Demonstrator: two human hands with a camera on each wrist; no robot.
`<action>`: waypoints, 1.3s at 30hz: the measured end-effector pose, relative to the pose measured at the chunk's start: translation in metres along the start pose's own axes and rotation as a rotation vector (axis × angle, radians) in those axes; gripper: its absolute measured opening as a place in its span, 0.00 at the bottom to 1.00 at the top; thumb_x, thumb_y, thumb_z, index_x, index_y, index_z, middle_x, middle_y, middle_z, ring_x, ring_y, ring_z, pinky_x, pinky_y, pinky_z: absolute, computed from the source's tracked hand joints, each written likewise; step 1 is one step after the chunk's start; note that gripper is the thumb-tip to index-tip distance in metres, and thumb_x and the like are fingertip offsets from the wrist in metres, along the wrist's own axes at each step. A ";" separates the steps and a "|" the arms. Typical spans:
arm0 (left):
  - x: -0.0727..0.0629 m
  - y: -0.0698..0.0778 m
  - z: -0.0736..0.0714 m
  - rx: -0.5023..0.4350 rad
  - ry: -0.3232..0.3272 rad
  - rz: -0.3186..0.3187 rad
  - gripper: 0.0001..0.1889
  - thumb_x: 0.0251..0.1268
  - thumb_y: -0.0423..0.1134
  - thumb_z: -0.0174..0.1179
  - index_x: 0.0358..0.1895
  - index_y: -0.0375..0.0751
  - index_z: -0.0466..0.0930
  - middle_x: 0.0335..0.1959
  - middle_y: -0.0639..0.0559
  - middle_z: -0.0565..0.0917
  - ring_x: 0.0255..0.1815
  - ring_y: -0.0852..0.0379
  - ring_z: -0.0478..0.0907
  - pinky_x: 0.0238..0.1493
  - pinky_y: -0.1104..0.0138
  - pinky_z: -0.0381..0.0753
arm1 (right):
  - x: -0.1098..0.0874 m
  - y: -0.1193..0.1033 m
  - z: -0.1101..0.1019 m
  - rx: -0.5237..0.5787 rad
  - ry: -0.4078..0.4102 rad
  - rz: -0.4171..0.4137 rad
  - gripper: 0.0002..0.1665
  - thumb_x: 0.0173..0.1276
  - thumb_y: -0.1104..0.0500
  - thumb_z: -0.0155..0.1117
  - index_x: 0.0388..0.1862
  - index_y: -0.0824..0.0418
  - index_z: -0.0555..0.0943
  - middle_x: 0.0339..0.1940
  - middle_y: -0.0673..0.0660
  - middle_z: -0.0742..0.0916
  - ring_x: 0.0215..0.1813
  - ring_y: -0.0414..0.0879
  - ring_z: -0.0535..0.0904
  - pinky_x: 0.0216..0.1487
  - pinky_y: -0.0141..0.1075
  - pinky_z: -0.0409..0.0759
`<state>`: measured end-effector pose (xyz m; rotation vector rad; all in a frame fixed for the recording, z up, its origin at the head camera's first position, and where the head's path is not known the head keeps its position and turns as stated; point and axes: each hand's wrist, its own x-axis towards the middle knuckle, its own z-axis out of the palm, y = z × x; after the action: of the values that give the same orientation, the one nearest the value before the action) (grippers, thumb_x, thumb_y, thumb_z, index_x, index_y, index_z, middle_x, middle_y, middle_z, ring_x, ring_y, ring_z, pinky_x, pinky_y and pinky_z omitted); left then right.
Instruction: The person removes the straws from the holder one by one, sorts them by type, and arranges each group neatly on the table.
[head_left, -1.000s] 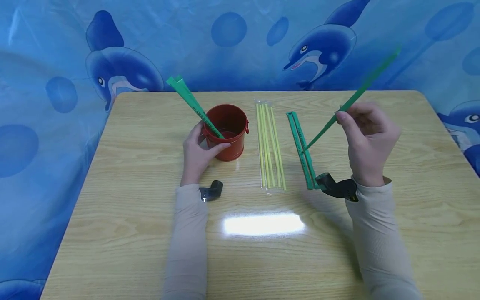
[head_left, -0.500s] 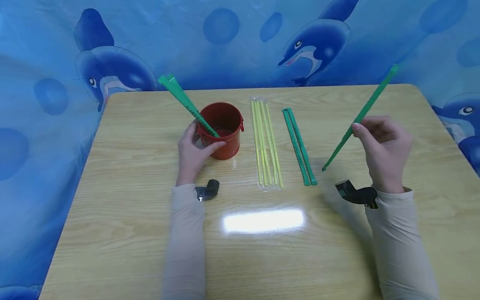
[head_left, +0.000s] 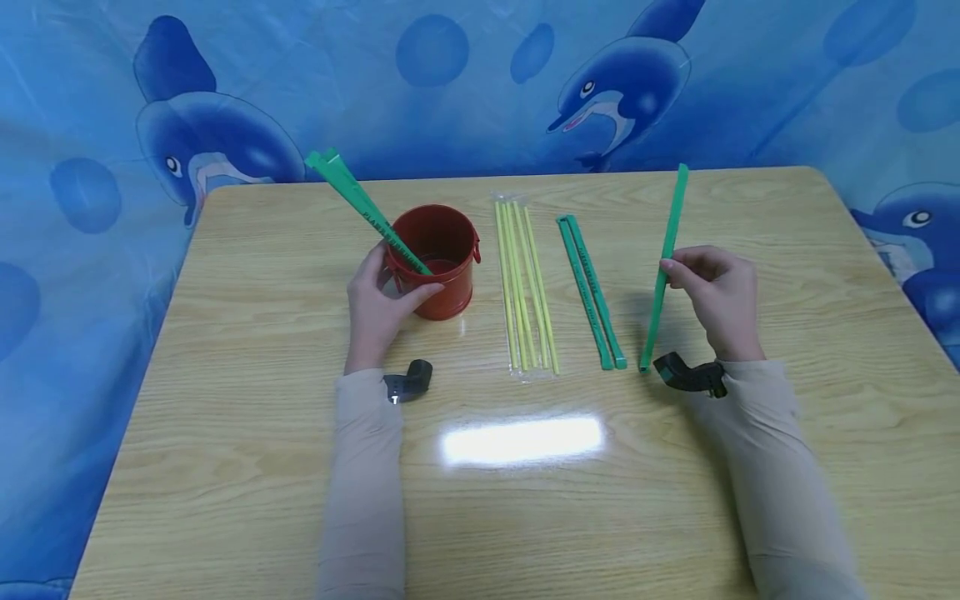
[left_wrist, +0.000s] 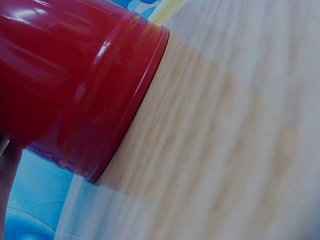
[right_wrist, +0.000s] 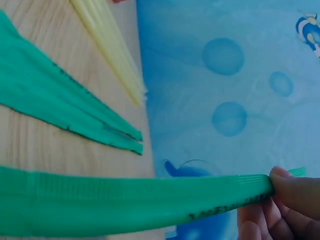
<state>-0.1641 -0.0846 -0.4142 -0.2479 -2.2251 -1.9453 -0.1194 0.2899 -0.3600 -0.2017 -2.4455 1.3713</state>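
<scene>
My left hand (head_left: 377, 312) grips a small red metal bucket (head_left: 453, 292), thumb at its near rim and fingers round its left side. The bucket's wall (left_wrist: 65, 75) fills much of the left wrist view. Long green printed wrappers (head_left: 367, 204) lean out of it to the left. My right hand (head_left: 716, 296) pinches another long, narrow green wrapper (head_left: 666, 258) between thumb and fingers; it stands nearly upright, lower end close over the table. In the right wrist view, the thumb presses that wrapper (right_wrist: 135, 200) near its far end. Its contents are hidden.
Two green wrappers (head_left: 588, 287) lie side by side on the wooden table (head_left: 525, 517), left of my right hand. Between them and the bucket lie several yellow straws (head_left: 525, 287) in clear plastic. A blue dolphin-print sheet (head_left: 480, 108) hangs behind the table.
My right hand has lifted its green wrapper away from the two on the table, swung right, then come back left, turning it more upright. The left hand still holds the bucket.
</scene>
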 end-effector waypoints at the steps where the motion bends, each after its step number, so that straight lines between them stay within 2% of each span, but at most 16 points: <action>1: 0.000 0.000 0.000 0.003 -0.001 0.000 0.34 0.52 0.41 0.71 0.65 0.48 0.69 0.61 0.54 0.74 0.62 0.57 0.68 0.61 0.59 0.72 | 0.003 0.004 0.003 -0.004 -0.019 0.007 0.14 0.64 0.61 0.65 0.40 0.73 0.82 0.25 0.39 0.84 0.27 0.39 0.80 0.33 0.26 0.78; 6: -0.001 -0.001 0.001 0.007 -0.010 -0.002 0.34 0.52 0.41 0.71 0.65 0.48 0.69 0.60 0.54 0.74 0.62 0.58 0.68 0.61 0.60 0.72 | 0.012 0.018 0.015 -0.033 -0.103 0.041 0.16 0.64 0.60 0.65 0.41 0.74 0.81 0.24 0.39 0.83 0.25 0.39 0.79 0.31 0.27 0.79; 16: -0.001 0.001 0.003 0.005 -0.014 0.000 0.34 0.52 0.41 0.71 0.65 0.46 0.69 0.61 0.53 0.75 0.62 0.57 0.68 0.60 0.60 0.72 | 0.021 0.028 0.031 -0.026 -0.196 0.094 0.19 0.65 0.56 0.64 0.42 0.73 0.81 0.26 0.43 0.83 0.26 0.35 0.79 0.29 0.27 0.81; 25: 0.000 0.002 0.002 0.013 -0.009 0.009 0.34 0.52 0.41 0.71 0.65 0.46 0.69 0.61 0.53 0.75 0.62 0.58 0.68 0.61 0.61 0.72 | 0.029 0.034 0.042 -0.130 -0.211 0.091 0.19 0.65 0.53 0.65 0.41 0.70 0.83 0.28 0.49 0.85 0.24 0.35 0.77 0.27 0.25 0.78; 34: 0.000 0.003 0.000 0.007 -0.003 0.000 0.34 0.52 0.41 0.71 0.65 0.47 0.69 0.61 0.53 0.75 0.61 0.57 0.69 0.60 0.61 0.72 | 0.030 0.035 0.043 -0.167 -0.229 0.101 0.18 0.64 0.54 0.65 0.40 0.70 0.84 0.27 0.54 0.85 0.23 0.35 0.76 0.24 0.26 0.75; 39: 0.000 0.002 0.000 0.008 -0.002 0.007 0.34 0.52 0.41 0.71 0.65 0.46 0.69 0.60 0.53 0.75 0.61 0.57 0.70 0.60 0.60 0.73 | 0.031 0.036 0.038 -0.224 -0.295 0.129 0.19 0.66 0.53 0.63 0.41 0.70 0.83 0.30 0.57 0.86 0.26 0.37 0.78 0.27 0.27 0.77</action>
<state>-0.1639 -0.0842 -0.4119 -0.2567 -2.2296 -1.9332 -0.1627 0.2871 -0.4022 -0.2262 -2.8795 1.2514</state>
